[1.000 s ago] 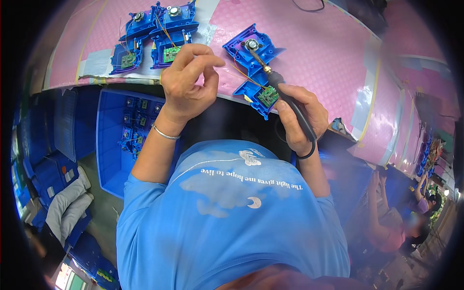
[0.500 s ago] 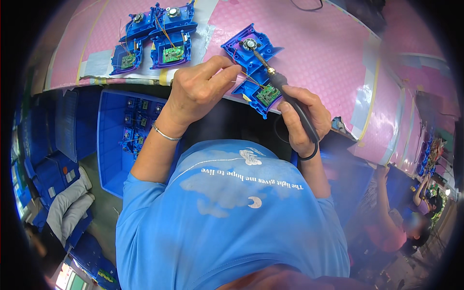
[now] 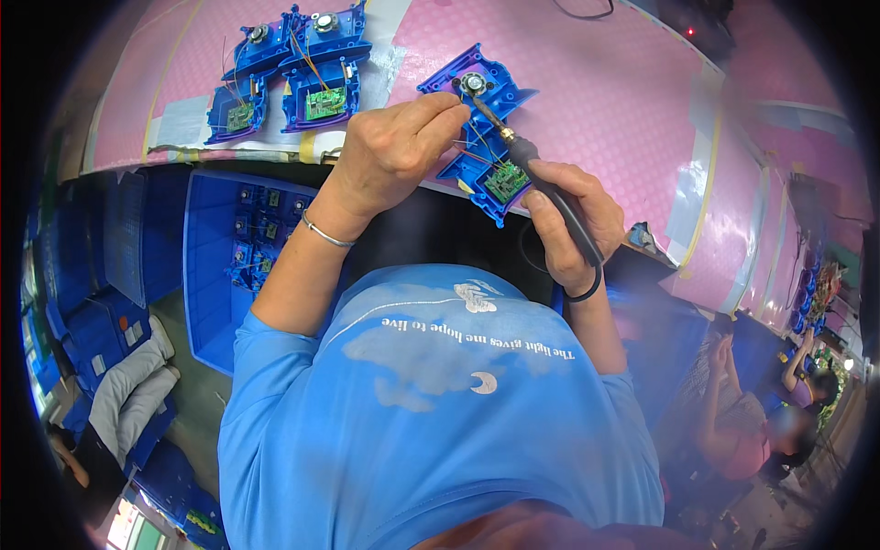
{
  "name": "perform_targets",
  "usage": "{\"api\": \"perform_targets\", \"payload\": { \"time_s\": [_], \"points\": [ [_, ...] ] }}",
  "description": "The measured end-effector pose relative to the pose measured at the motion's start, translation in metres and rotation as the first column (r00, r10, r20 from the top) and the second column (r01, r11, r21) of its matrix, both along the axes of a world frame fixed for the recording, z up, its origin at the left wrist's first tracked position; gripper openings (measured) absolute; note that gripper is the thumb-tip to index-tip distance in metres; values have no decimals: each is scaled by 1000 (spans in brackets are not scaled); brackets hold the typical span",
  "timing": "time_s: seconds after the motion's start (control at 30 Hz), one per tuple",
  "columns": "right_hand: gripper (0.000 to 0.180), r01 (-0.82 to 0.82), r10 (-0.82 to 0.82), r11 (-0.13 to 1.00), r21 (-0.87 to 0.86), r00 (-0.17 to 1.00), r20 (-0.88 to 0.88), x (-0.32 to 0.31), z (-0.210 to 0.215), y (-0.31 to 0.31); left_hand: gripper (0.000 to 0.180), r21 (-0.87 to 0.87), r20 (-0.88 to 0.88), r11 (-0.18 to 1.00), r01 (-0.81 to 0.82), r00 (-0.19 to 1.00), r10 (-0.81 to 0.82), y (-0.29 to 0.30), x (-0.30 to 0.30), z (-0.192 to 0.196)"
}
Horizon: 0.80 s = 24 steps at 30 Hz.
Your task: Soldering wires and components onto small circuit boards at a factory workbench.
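Observation:
On the pink-covered table lies an opened blue plastic housing point(image 3: 458, 71). A round metal speaker point(image 3: 474, 84) sits in its far half and a green circuit board point(image 3: 506, 181) in its near half. My left hand point(image 3: 399, 142) is closed in a pinch at the housing's left side, its fingertips beside the speaker on a thin wire point(image 3: 488, 149) from the board. What the fingertips grip is partly hidden. My right hand point(image 3: 587, 215) is wrapped round the black handle of a soldering iron point(image 3: 520, 149), whose metal tip points at the speaker's lower edge.
Two similar housings point(image 3: 325, 60) with boards and loose wires lie at the table's far left. Below the edge stands a blue crate point(image 3: 206, 275) holding several more. A dark cord point(image 3: 523, 252) hangs by my right wrist. Other people point(image 3: 733, 431) sit at the right.
My left hand has moved right and slightly up, bringing its pinched fingertips from beside the housing's middle to the speaker. The soldering iron has shifted slightly left, its tip still at the speaker.

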State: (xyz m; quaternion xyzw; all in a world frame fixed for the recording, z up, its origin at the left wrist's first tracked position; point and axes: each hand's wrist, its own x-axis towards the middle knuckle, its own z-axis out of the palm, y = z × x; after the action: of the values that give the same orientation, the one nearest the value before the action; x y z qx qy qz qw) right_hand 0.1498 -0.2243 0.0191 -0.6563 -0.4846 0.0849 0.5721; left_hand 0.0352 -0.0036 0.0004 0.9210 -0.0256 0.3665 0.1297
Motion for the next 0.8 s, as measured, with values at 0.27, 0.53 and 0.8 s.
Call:
{"api": "perform_targets", "payload": {
  "time_s": [0.27,0.53,0.8],
  "points": [
    [29,20,-21,1000,-22,999,-44,-2,1,4,32,-54,-25,999,1,1000,-2,1,2,-5],
    [28,13,-14,1000,-24,1000,-23,1,-1,5,41,-66,9,998,12,1000,-12,3,5,-10],
    [29,22,-23,999,-36,999,-24,-1,1,1,29,-87,-36,996,-18,999,15,0,3,-6]
  ]
}}
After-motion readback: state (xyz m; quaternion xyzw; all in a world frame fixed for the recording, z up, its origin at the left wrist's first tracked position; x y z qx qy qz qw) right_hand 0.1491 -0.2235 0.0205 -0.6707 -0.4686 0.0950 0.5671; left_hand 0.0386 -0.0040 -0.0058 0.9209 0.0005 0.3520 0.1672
